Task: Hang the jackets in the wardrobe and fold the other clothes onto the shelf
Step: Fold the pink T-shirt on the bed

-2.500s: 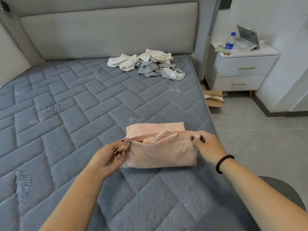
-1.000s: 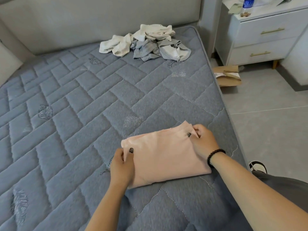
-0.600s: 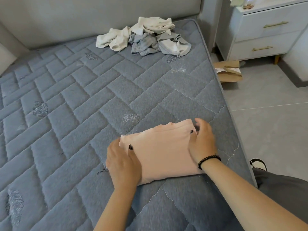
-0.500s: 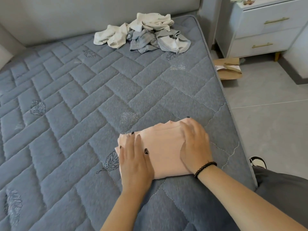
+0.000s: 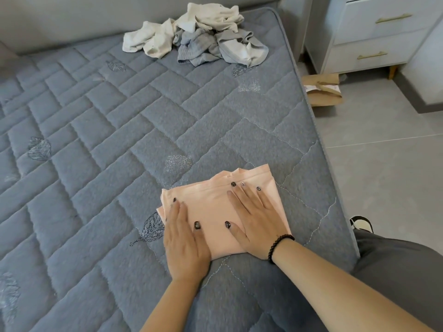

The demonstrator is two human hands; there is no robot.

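Note:
A folded pink garment (image 5: 213, 207) lies on the grey quilted mattress (image 5: 100, 144) near its right edge. My left hand (image 5: 184, 240) lies flat on the garment's left side, fingers straight. My right hand (image 5: 257, 219), with a black bead bracelet at the wrist, presses flat on its right side, fingers spread. A heap of crumpled white and grey clothes (image 5: 199, 37) sits at the head of the bed, far from both hands.
A white nightstand (image 5: 381, 37) with gold drawer handles stands to the right of the bed. A torn cardboard box (image 5: 323, 89) lies on the grey tiled floor beside it. A padded headboard (image 5: 72, 17) runs behind the bed.
Both hands let go of the pink garment's edges after folding it down and now press flat on top of it. The view has tilted down toward the bed.

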